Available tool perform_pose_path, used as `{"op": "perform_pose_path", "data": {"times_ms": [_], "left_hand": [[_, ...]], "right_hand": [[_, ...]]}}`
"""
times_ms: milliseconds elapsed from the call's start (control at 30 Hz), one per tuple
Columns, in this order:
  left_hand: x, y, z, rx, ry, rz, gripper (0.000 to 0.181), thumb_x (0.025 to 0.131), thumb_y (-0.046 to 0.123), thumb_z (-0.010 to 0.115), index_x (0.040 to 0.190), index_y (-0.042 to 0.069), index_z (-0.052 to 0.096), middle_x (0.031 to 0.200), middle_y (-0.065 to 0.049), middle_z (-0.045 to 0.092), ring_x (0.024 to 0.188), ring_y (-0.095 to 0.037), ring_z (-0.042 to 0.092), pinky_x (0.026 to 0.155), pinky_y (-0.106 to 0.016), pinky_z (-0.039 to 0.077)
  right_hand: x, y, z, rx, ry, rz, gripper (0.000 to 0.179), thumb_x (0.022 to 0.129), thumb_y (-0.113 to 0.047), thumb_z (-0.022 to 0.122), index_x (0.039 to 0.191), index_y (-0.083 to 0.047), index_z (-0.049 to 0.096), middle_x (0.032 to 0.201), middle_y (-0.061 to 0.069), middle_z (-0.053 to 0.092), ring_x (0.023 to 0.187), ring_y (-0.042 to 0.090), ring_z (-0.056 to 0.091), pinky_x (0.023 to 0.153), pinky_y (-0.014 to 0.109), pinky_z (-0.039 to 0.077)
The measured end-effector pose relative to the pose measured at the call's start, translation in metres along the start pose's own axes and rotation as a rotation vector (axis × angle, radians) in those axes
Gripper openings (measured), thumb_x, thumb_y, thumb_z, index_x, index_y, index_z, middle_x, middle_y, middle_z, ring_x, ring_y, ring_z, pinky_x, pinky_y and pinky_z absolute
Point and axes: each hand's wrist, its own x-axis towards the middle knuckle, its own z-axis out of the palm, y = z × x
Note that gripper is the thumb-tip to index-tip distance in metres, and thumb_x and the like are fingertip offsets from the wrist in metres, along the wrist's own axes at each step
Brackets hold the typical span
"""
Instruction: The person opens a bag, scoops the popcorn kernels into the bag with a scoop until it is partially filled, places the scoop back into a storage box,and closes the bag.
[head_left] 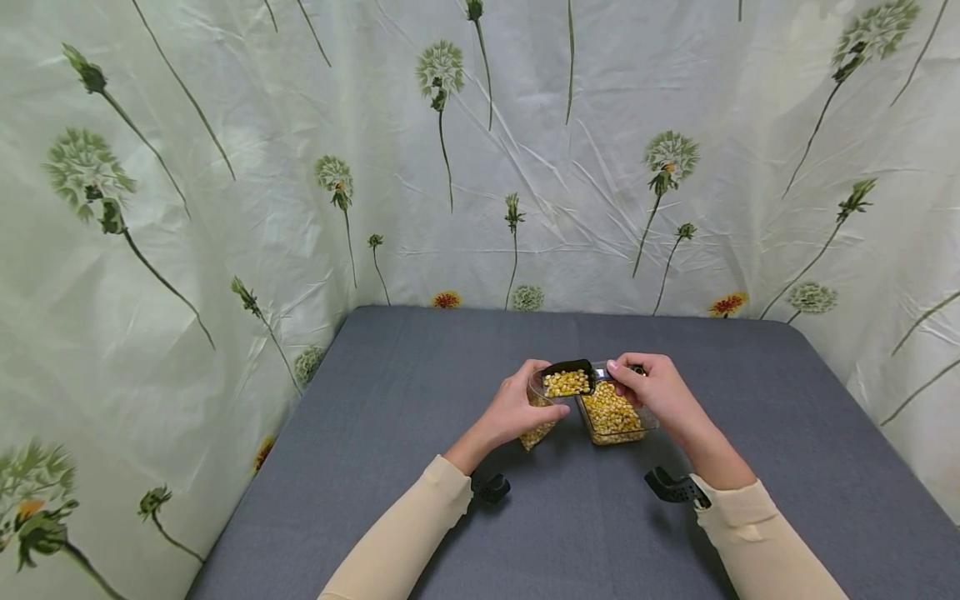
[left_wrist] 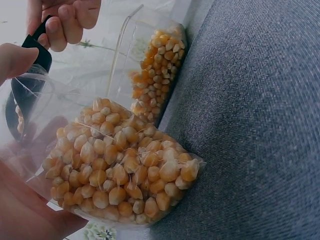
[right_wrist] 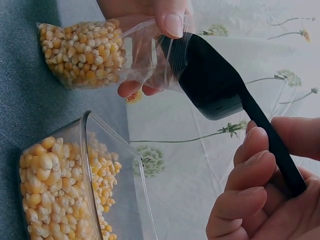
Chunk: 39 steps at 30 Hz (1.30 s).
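Observation:
My left hand (head_left: 517,406) grips a clear plastic bag (left_wrist: 120,165) near its mouth, the thumb on the near side. Corn kernels fill the lower part of the bag, which hangs close over the table. With my right hand (head_left: 656,392) I pinch the handle of a black scoop (right_wrist: 212,80). Its front end reaches into the bag's opening, and in the head view kernels (head_left: 566,383) lie in its bowl. Beside the bag, under my right hand, stands a clear rectangular container (right_wrist: 87,125) holding more corn kernels (right_wrist: 55,190).
A grey cloth covers the table (head_left: 360,467). Behind and to the left hangs a pale curtain (head_left: 247,150) printed with dandelions. Black straps with a wrist device (head_left: 675,486) are on both wrists, below beige sleeves (head_left: 408,533).

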Motion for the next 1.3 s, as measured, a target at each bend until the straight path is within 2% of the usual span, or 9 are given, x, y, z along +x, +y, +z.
{"op": "perform_pose_path", "data": {"times_ms": [233, 533, 700, 900, 1067, 1300], "left_hand": [[-0.0001, -0.0008, 0.0006, 0.009, -0.002, -0.011, 0.066, 0.085, 0.045, 0.08, 0.139, 0.023, 0.048, 0.104, 0.005, 0.061, 0.09, -0.014, 0.06, 0.072, -0.033, 0.051], [-0.0009, 0.0003, 0.0008, 0.037, 0.005, -0.03, 0.066, 0.086, 0.041, 0.08, 0.141, 0.023, 0.047, 0.108, 0.002, 0.057, 0.09, -0.016, 0.056, 0.071, -0.035, 0.048], [-0.0006, 0.0002, 0.0004, 0.031, 0.001, -0.015, 0.064, 0.086, 0.04, 0.081, 0.139, 0.025, 0.048, 0.105, 0.0, 0.06, 0.086, -0.017, 0.055, 0.069, -0.035, 0.048], [0.0003, -0.0005, -0.001, 0.025, -0.005, 0.004, 0.063, 0.086, 0.043, 0.08, 0.138, 0.027, 0.049, 0.105, 0.005, 0.059, 0.087, -0.016, 0.055, 0.07, -0.035, 0.047], [0.0013, -0.0015, -0.0013, 0.032, -0.011, -0.007, 0.065, 0.086, 0.044, 0.08, 0.139, 0.026, 0.047, 0.106, 0.004, 0.058, 0.092, -0.015, 0.056, 0.073, -0.036, 0.048], [0.0012, 0.0, -0.0015, 0.028, -0.013, -0.015, 0.065, 0.086, 0.043, 0.08, 0.14, 0.025, 0.047, 0.106, 0.003, 0.058, 0.092, -0.016, 0.056, 0.073, -0.036, 0.048]], "right_hand": [[-0.0017, -0.003, 0.0012, -0.012, 0.005, 0.002, 0.033, 0.104, -0.024, 0.06, 0.092, 0.007, 0.061, 0.073, 0.013, 0.055, 0.055, 0.015, 0.044, 0.049, 0.03, 0.04], [-0.0029, -0.0036, 0.0026, -0.091, 0.032, -0.05, 0.031, 0.103, -0.027, 0.061, 0.089, 0.0, 0.064, 0.069, 0.01, 0.054, 0.052, 0.016, 0.043, 0.048, 0.034, 0.041], [-0.0034, -0.004, 0.0046, -0.157, 0.069, -0.078, 0.03, 0.102, -0.029, 0.063, 0.085, -0.004, 0.065, 0.069, 0.008, 0.056, 0.055, 0.019, 0.046, 0.051, 0.034, 0.043], [-0.0026, -0.0036, 0.0057, -0.207, 0.097, -0.096, 0.025, 0.102, -0.025, 0.063, 0.084, -0.008, 0.066, 0.071, 0.009, 0.057, 0.056, 0.023, 0.048, 0.052, 0.035, 0.043], [-0.0027, -0.0036, 0.0053, -0.228, 0.109, -0.108, 0.023, 0.102, -0.023, 0.063, 0.085, -0.009, 0.067, 0.071, 0.009, 0.058, 0.056, 0.024, 0.048, 0.052, 0.035, 0.043], [-0.0038, -0.0044, 0.0064, -0.268, 0.123, -0.122, 0.024, 0.102, -0.029, 0.063, 0.086, -0.011, 0.068, 0.069, 0.007, 0.059, 0.053, 0.024, 0.047, 0.05, 0.036, 0.043]]}}
